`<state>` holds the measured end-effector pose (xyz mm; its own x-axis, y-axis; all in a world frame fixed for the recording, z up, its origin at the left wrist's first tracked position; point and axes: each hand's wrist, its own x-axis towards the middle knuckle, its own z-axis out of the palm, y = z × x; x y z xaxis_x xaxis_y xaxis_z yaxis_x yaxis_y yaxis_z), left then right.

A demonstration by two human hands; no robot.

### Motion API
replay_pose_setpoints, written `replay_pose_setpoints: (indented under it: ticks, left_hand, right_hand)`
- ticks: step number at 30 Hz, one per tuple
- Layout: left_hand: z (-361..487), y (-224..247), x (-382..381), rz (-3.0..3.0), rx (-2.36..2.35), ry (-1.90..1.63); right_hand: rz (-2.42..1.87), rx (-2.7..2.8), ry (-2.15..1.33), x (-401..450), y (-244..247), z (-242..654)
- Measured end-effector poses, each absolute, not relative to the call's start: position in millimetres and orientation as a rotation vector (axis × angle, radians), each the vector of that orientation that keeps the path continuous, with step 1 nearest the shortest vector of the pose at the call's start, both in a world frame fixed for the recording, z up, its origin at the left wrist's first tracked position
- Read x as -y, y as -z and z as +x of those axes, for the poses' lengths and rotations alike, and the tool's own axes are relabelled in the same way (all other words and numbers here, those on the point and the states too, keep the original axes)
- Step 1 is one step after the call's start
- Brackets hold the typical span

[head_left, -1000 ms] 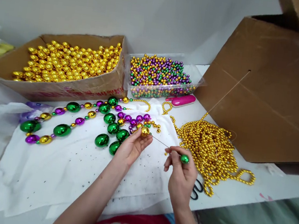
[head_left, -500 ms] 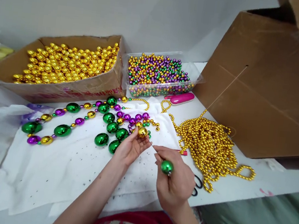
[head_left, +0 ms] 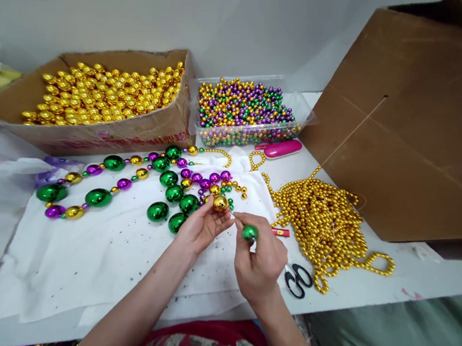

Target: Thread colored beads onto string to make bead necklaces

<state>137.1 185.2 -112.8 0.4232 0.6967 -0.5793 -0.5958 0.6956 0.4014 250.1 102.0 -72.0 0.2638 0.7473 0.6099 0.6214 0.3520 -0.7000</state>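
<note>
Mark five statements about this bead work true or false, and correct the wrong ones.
1. The left hand holds a large gold bead. True.
2. The green bead nearest the fingers is at the left hand. False: it is at the right hand.
3. The scissors lie inside the clear tray. False: they lie on the table.
4. A cord runs from the large carton towards the gold strands. True.
5. The pink case lies on the carton. False: it lies in front of the tray.

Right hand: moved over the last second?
Yes. Judged against the pile of gold bead strands, the right hand has shifted left, away from it and closer to the left hand.
</note>
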Motion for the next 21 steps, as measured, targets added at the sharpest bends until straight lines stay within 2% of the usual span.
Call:
replay_pose_setpoints:
  ticks: [21]
  left_hand:
    - [132.8,114.4,-182.0,0.145,-0.793,-0.843]
  right_hand:
    - [-1.358,1.461,-0.167,-116.4,85.2,236.5]
